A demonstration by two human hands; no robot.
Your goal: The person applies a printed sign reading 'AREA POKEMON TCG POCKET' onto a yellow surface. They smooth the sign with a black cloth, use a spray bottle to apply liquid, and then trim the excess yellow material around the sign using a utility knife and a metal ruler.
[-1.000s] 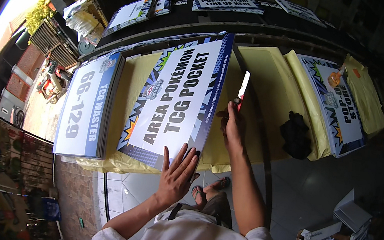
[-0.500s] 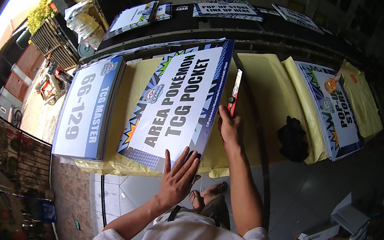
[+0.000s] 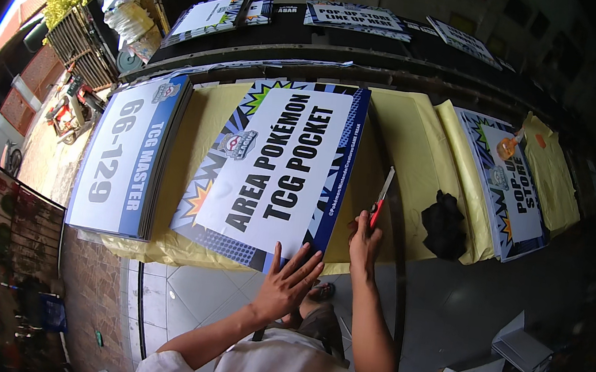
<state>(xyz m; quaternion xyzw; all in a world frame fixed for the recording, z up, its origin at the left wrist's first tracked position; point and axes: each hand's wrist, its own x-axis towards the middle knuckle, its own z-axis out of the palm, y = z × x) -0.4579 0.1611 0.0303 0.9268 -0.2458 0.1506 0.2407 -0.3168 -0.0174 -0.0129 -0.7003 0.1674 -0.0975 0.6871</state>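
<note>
A white printed sign board (image 3: 282, 166) with a blue, starburst-patterned border lies askew on yellow wrapping paper (image 3: 399, 146) in front of me. My left hand (image 3: 287, 284) rests flat on the board's near right corner, fingers spread. To the right of that board, my right hand (image 3: 363, 248) grips a red utility knife (image 3: 377, 211). Its long blade is out and points away from me, apart from the board's edge. A stack of blue and white sign boards (image 3: 124, 159) sits on the left of the paper.
At the right, another printed board (image 3: 508, 184) lies on the paper under a tape roll (image 3: 508, 146), near a crumpled black cloth (image 3: 445, 226). More boards (image 3: 357, 18) line a dark surface at the back. White cartons (image 3: 522, 344) stand on the floor lower right.
My right hand and the knife have drawn back toward me, away from the board's right edge. The board lies slightly nearer to me, and my left hand stays on its corner.
</note>
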